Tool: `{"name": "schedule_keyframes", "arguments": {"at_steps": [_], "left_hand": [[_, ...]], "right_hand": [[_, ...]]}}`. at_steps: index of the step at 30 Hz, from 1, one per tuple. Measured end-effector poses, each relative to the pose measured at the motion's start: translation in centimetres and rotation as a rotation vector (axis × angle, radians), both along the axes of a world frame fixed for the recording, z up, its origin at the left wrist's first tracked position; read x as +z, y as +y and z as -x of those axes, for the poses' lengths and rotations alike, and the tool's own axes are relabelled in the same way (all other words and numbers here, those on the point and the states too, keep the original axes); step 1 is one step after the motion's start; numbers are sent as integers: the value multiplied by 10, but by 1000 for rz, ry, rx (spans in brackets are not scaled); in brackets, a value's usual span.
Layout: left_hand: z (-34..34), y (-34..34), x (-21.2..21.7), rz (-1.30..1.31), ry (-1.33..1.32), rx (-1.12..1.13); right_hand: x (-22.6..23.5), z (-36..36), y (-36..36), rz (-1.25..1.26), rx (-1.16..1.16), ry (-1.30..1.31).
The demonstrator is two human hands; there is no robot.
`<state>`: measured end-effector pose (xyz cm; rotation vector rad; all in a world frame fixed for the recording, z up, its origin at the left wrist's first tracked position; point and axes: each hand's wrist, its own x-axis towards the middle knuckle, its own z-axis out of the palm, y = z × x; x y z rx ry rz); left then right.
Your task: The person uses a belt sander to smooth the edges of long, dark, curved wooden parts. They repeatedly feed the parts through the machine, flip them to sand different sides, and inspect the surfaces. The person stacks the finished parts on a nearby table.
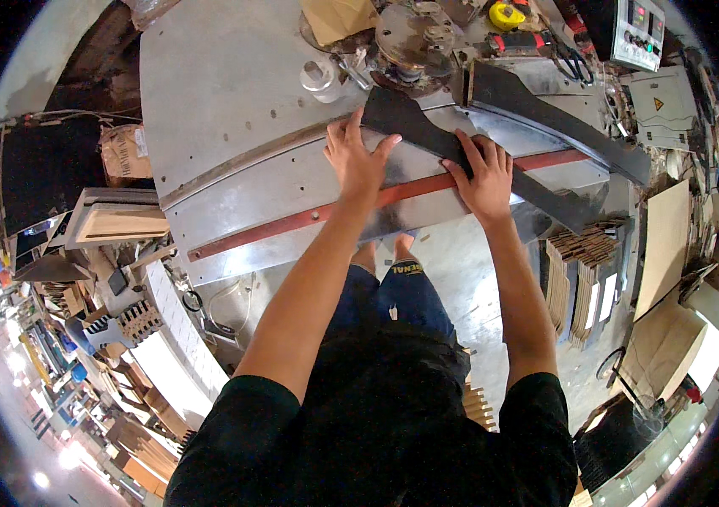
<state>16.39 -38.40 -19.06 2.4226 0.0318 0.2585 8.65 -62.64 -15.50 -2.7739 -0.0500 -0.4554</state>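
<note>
A dark, curved-edge board [411, 119] lies slanted across the grey metal machine table [232, 148]. At its left end is my left hand [359, 160], fingers spread, with the index finger beside the end and the thumb reaching to the near edge. Farther along, my right hand [486, 179] grips the board, fingers over the top and thumb at the near edge. The board's right part runs on past my right hand over a reddish-brown strip [292, 222]. Behind it sits a second dark shaped piece [545, 118] of similar outline.
A round metal machine head [414, 38] stands at the back, beside a white cylindrical container [320, 80]. A yellow tape measure [506, 15] lies behind. A control box [636, 34] is at the far right. Stacked dark boards [583, 283] stand right of my legs; a framed panel [118, 221] is left.
</note>
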Motion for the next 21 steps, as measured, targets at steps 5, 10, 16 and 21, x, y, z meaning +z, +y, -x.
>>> {"name": "schedule_keyframes", "arguments": {"at_steps": [5,10,16,21], "left_hand": [[-2,0,-9,-49,-71,16],[-2,-4,9,46,70,29],[-3,-1,6,51,60,32],[-2,6,1,102,35,44]], "right_hand": [[-6,-3,-7,-7,31,-39],[-6,-4,-6,-40,14,-39],[-9,-6,-8,-51,21,-25],[-11,-8,-7,-46,54,-22]]}}
